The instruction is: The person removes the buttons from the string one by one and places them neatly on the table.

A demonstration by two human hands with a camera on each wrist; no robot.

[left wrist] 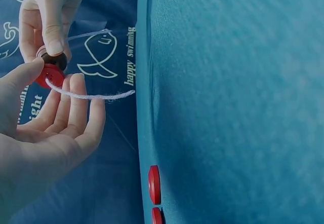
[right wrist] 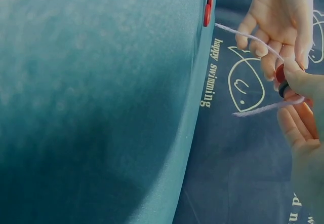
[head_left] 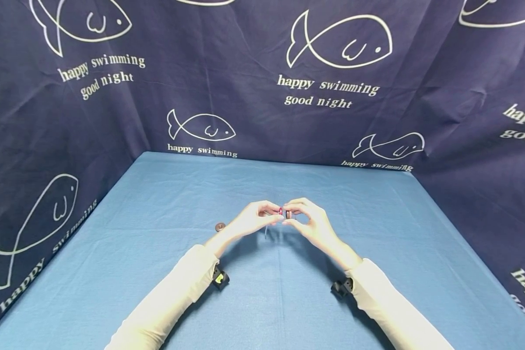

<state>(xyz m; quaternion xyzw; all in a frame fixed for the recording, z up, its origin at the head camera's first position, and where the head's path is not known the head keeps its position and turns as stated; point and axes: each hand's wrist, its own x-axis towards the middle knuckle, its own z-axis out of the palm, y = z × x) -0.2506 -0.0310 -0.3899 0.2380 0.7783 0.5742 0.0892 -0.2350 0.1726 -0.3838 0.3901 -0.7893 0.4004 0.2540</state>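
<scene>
In front of me my left hand (head_left: 255,216) pinches a red button (left wrist: 50,75) between thumb and fingers. My right hand (head_left: 312,223) meets it from the other side, thumb and fingers pinching a dark button (left wrist: 57,61) with a paler one behind it. A pale lilac cord (left wrist: 91,97) comes out through a hole of the red button and hangs past the left fingers. From the right hand's side another stretch of cord (right wrist: 263,107) sticks out. The two hands' buttons are face to face, close together.
A brown button (head_left: 220,227) lies on the blue cloth-covered table (head_left: 179,194) by the left wrist. Red buttons (left wrist: 155,185) lie on the cloth in the left wrist view. Dark blue curtains (head_left: 253,73) with fish prints surround the table's back and sides.
</scene>
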